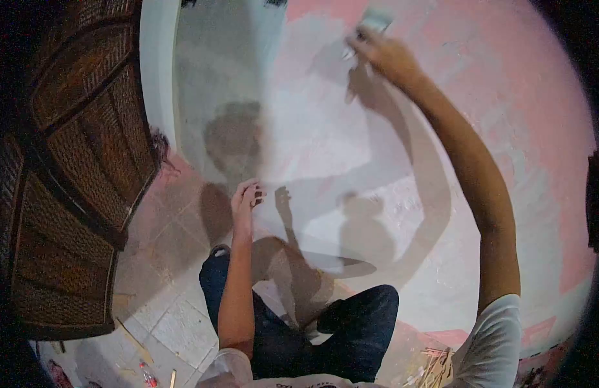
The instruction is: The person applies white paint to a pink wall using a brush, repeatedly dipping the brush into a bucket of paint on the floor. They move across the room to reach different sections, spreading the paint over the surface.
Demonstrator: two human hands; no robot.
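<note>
High on the wall, my right hand point(383, 55) is closed around a flat, wide-headed hand tool point(378, 19). Motion blur hides whether this is a scraper or a brush. The wall point(325, 136) in front of me is patchy, white over much of its middle and pink towards the top and right. My left hand point(249, 194) is raised above my bent knee, close to the wall. Its fingers are loosely curled and apart, and nothing shows in them. Shadows of both arms fall across the wall.
Dark woven furniture point(86, 142) stands along the left side. Floor tiles point(180, 330) below hold wood scraps and a small bottle point(146, 375). A pile of thin sticks point(435, 368) lies at lower right. A grey panel point(212, 64) adjoins the wall.
</note>
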